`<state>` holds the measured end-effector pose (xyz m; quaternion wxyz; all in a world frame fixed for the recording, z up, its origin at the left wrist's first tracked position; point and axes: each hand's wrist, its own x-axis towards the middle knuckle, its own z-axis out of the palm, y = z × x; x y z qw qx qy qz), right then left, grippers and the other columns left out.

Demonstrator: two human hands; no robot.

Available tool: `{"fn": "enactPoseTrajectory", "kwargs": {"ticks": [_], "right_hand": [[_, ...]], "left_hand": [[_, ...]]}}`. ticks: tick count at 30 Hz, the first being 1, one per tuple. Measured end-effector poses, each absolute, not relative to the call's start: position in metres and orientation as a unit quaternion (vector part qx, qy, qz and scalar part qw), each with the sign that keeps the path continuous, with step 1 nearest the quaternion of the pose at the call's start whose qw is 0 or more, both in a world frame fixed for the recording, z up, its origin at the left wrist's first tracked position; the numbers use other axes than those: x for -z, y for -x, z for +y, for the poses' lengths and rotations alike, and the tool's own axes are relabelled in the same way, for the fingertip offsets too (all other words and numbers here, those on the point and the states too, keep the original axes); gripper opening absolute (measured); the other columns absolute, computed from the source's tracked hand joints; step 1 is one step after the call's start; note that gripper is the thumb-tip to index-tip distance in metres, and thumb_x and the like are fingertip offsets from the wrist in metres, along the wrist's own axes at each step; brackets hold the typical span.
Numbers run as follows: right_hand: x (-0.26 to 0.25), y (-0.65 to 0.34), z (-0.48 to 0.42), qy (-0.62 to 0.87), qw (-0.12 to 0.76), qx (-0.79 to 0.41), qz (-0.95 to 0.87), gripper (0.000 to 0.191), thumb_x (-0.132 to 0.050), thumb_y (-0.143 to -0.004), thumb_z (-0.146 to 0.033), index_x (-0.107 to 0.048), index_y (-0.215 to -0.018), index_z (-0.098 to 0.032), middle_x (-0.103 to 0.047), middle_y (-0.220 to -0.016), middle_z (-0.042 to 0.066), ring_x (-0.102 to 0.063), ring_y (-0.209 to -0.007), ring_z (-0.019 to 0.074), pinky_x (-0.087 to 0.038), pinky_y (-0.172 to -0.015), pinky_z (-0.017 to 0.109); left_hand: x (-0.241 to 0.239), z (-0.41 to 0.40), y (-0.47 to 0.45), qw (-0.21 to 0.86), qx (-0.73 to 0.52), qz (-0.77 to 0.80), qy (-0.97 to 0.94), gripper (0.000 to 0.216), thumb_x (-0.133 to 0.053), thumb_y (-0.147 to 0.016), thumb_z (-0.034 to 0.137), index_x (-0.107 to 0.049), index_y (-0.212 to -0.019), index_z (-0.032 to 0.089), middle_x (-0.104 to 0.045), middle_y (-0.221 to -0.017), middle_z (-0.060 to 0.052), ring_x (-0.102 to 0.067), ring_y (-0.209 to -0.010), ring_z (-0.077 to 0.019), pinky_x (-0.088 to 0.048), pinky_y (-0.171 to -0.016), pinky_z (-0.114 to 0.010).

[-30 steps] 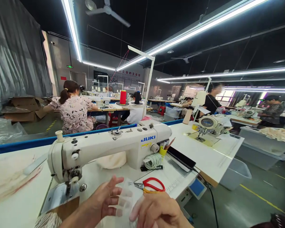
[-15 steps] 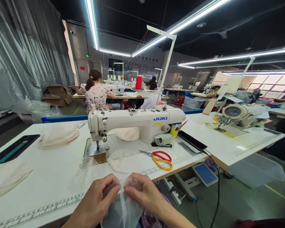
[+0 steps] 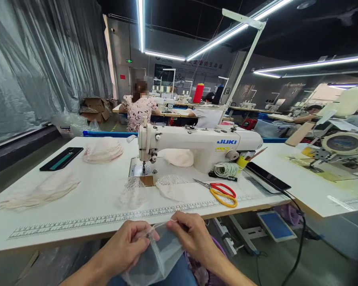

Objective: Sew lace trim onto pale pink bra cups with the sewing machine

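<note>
Sheer white fabric piece (image 3: 167, 247), pinched at two points.
Left hand (image 3: 131, 242), right hand (image 3: 193, 232): fingers closed on its top edge; edge spans between fingertips, rest hangs below.

Bold blue capital letters on the body of the white sewing machine (image 3: 197, 143) spell "JUKI", above a small yellow label (image 3: 222, 149) whose print is too fine to make out. On the grey back wall (image 3: 143, 41), pale lettering (image 3: 167, 60) reads "CLOTHING", and to its right larger reddish Chinese characters (image 3: 205, 63) include "企业的", with a line of tiny, unreadable text beneath; a lit green sign (image 3: 129, 61) above the door (image 3: 138, 79) bears a pictogram. Along the front of the white table (image 3: 101, 198) runs a ruler strip (image 3: 107, 219) with dense tick marks, its numbers too small to read.
</note>
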<state>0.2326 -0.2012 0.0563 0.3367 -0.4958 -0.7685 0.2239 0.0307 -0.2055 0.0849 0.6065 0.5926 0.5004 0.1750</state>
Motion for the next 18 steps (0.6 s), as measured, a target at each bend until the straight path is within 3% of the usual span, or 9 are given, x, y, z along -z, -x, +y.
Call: {"fn": "enactPoseTrajectory", "kwargs": {"ticks": [5, 7, 9, 11, 13, 15, 16, 18], "right_hand": [[-0.073, -0.242, -0.212, 0.472, 0.306, -0.268, -0.782, 0.045, -0.047, -0.089, -0.047, -0.055, -0.058, -0.016, -0.04, -0.051, -0.004, -0.035, -0.049, 0.0088, -0.026, -0.048, 0.021], [-0.085, -0.252, -0.218, 0.382, 0.253, -0.363, -0.812, 0.05, -0.044, -0.089, -0.054, -0.058, -0.059, -0.017, -0.043, -0.051, -0.004, -0.039, -0.049, 0.0087, -0.03, -0.05, 0.02], [-0.095, -0.26, -0.22, 0.272, 0.212, -0.46, -0.818, 0.057, -0.037, -0.088, -0.062, -0.059, -0.059, -0.017, -0.046, -0.051, -0.003, -0.044, -0.049, 0.0093, -0.035, -0.054, 0.021], [-0.099, -0.261, -0.215, 0.265, 0.272, -0.479, -0.792, 0.06, -0.037, -0.084, -0.068, -0.062, -0.065, -0.017, -0.053, -0.058, 0.001, -0.05, -0.056, 0.012, -0.04, -0.06, 0.023], [-0.095, -0.253, -0.206, 0.301, 0.352, -0.444, -0.767, 0.059, -0.046, -0.077, -0.071, -0.065, -0.088, -0.016, -0.061, -0.082, 0.007, -0.055, -0.076, 0.0168, -0.044, -0.07, 0.027], [-0.085, -0.24, -0.197, 0.283, 0.349, -0.444, -0.776, 0.065, -0.056, -0.071, -0.069, -0.059, -0.109, -0.017, -0.058, -0.105, 0.01, -0.052, -0.095, 0.0202, -0.043, -0.083, 0.031], [-0.08, -0.233, -0.194, 0.261, 0.322, -0.468, -0.78, 0.064, -0.06, -0.069, -0.067, -0.059, -0.109, -0.017, -0.058, -0.105, 0.009, -0.052, -0.096, 0.0201, -0.042, -0.086, 0.031], [-0.07, -0.222, -0.191, 0.239, 0.269, -0.547, -0.756, 0.053, -0.061, -0.07, -0.064, -0.063, -0.091, -0.016, -0.061, -0.085, 0.004, -0.055, -0.079, 0.0158, -0.045, -0.077, 0.027]], "left_hand": [[-0.081, -0.204, -0.027, 0.581, -0.168, 0.487, -0.63, 0.027, -0.047, -0.082, 0.037, -0.062, -0.084, 0.015, -0.036, -0.041, 0.009, -0.029, -0.039, -0.0092, -0.023, -0.043, -0.019], [-0.081, -0.204, -0.025, 0.542, -0.201, 0.461, -0.673, 0.024, -0.046, -0.083, 0.032, -0.063, -0.073, 0.017, -0.047, -0.055, 0.003, -0.043, -0.051, -0.0124, -0.033, -0.052, -0.02], [-0.082, -0.206, -0.024, 0.509, -0.228, 0.424, -0.714, 0.025, -0.046, -0.083, 0.026, -0.064, -0.066, 0.019, -0.057, -0.082, -0.004, -0.053, -0.076, -0.018, -0.042, -0.069, -0.024], [-0.081, -0.208, -0.026, 0.494, -0.243, 0.384, -0.741, 0.03, -0.046, -0.083, 0.026, -0.067, -0.062, 0.021, -0.054, -0.112, -0.007, -0.05, -0.1, -0.0241, -0.042, -0.085, -0.03], [-0.079, -0.209, -0.031, 0.473, -0.275, 0.35, -0.76, 0.037, -0.048, -0.083, 0.031, -0.068, -0.053, 0.022, -0.047, -0.127, -0.005, -0.044, -0.111, -0.0293, -0.04, -0.091, -0.035], [-0.079, -0.207, -0.035, 0.44, -0.314, 0.338, -0.77, 0.04, -0.055, -0.079, 0.038, -0.066, -0.043, 0.023, -0.051, -0.125, -0.005, -0.041, -0.113, -0.0323, -0.039, -0.094, -0.038], [-0.08, -0.206, -0.035, 0.432, -0.324, 0.341, -0.769, 0.039, -0.06, -0.076, 0.039, -0.065, -0.04, 0.023, -0.054, -0.12, -0.006, -0.042, -0.112, -0.0329, -0.038, -0.095, -0.039], [-0.082, -0.202, -0.031, 0.448, -0.316, 0.347, -0.761, 0.035, -0.067, -0.071, 0.041, -0.065, -0.041, 0.024, -0.059, -0.114, -0.006, -0.043, -0.111, -0.0326, -0.034, -0.099, -0.04]]}}
